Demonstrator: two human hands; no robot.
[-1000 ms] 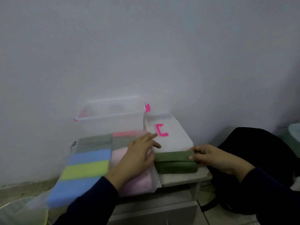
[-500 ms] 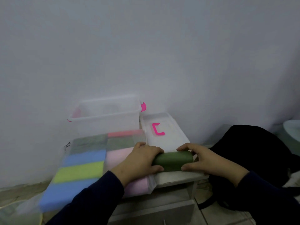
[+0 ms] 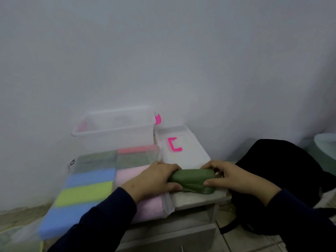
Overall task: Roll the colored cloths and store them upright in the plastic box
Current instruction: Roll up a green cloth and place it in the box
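A dark green cloth (image 3: 191, 180) lies rolled into a thick cylinder on the small white table (image 3: 198, 199). My left hand (image 3: 154, 180) grips its left end and my right hand (image 3: 231, 176) grips its right end. Behind them stands the clear plastic box (image 3: 114, 130) with pink latches, open, with nothing visible inside. To the left lies a clear pack of folded cloths (image 3: 87, 188) in blue, yellow-green, pink, dark green and coral.
The box's clear lid (image 3: 189, 155) with a pink handle lies flat on the table behind the roll. A black bag (image 3: 283, 170) sits on the floor to the right. A white wall rises close behind. The table's drawer front is below.
The green cloth went from a flat folded strip to a tight roll. My left hand moved off the pack of cloths onto the roll's left end.
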